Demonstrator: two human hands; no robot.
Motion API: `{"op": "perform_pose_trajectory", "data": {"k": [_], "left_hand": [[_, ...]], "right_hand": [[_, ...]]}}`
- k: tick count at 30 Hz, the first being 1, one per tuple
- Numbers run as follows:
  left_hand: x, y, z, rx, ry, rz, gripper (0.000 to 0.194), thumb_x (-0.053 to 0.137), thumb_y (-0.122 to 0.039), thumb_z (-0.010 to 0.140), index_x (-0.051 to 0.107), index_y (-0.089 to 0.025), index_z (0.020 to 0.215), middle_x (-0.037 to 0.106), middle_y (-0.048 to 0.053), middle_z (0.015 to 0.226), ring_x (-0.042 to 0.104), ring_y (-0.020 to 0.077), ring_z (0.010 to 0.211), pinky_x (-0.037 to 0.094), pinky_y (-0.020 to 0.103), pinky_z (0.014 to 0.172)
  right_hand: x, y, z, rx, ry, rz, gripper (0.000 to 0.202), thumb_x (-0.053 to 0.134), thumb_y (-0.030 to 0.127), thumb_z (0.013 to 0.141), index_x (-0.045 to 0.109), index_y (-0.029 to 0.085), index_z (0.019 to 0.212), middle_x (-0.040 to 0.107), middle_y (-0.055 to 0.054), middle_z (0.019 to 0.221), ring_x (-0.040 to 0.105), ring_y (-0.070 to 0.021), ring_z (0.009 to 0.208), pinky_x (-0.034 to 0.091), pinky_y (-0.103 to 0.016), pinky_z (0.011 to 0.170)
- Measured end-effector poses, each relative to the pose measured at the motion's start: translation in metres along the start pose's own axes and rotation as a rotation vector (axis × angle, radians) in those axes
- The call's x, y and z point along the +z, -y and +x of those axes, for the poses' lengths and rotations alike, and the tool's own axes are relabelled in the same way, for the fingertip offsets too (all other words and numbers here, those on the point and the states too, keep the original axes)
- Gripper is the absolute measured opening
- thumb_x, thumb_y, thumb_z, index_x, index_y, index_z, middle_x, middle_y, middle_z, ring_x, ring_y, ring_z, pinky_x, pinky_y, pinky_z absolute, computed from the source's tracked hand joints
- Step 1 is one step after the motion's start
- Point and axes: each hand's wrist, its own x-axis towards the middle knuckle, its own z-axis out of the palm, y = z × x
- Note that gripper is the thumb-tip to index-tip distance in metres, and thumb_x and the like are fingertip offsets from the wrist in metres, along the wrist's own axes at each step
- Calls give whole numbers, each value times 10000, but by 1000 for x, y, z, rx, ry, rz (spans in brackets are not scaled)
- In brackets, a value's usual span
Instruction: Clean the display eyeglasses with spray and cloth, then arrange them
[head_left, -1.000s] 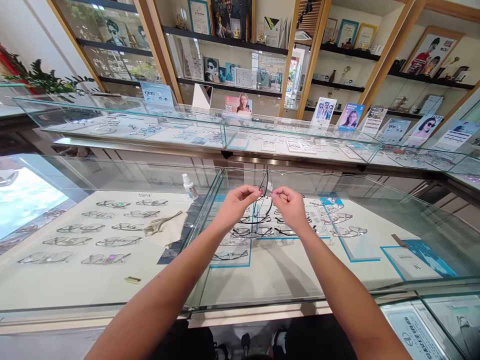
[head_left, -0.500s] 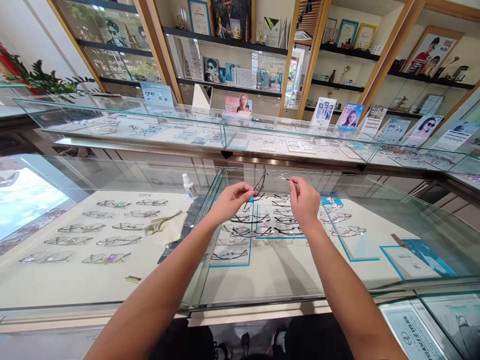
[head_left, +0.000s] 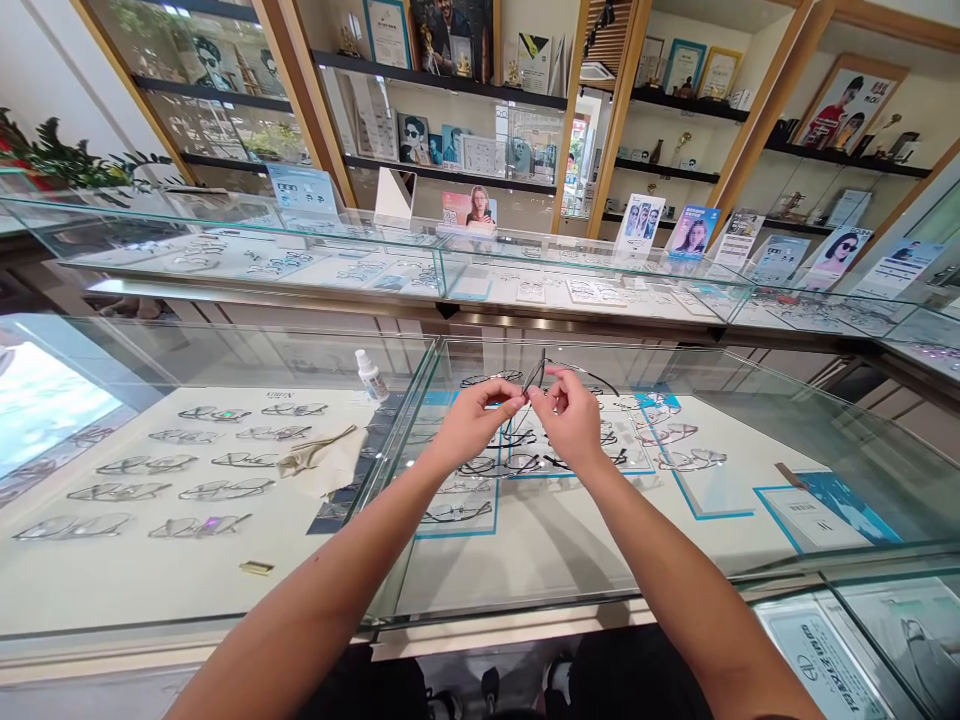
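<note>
Above the right-hand glass case I hold a pair of dark thin-framed eyeglasses (head_left: pixel 535 374), seen nearly edge-on, with one temple arm reaching out to the right. My left hand (head_left: pixel 478 420) pinches the near side of the frame between thumb and fingers. My right hand (head_left: pixel 568 415) has its fingers closed on the frame close by, and the two hands almost touch. Below them, rows of dark-rimmed glasses (head_left: pixel 523 463) lie in the case, partly hidden by my hands.
In the left case several pairs of glasses (head_left: pixel 227 488) lie in rows, near a beige cloth (head_left: pixel 322 458), a white spray bottle (head_left: pixel 370 376) and a small gold clip (head_left: pixel 256 568). Behind stands another long glass showcase (head_left: pixel 442 270) with upright cards. Shelves line the wall.
My right hand has moved left from the temple tip to the front of the eyeglasses, closer to my left hand. The glasses have turned, so the temple now points right. The view has shifted slightly.
</note>
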Motion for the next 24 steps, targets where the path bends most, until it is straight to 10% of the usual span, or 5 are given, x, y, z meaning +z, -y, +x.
{"op": "perform_pose_trajectory", "data": {"k": [9, 24], "left_hand": [[3, 6, -1, -18, -9, -49, 359, 783, -568, 910, 747, -211, 928, 771, 74, 1012, 724, 250, 1028, 553, 361, 893], [-14, 4, 8, -124, -317, -379, 483, 920, -609, 754, 741, -197, 929, 798, 118, 1155, 742, 280, 1139, 640, 428, 950]], "right_hand": [[-2, -5, 7, 89, -11, 125, 753, 661, 286, 888, 447, 249, 1609, 542, 83, 770, 452, -140, 584, 415, -307, 631], [-6, -24, 20, 179, -52, 169, 347, 695, 355, 885, 572, 258, 1194, 585, 41, 880, 477, -140, 628, 433, -317, 678]]}}
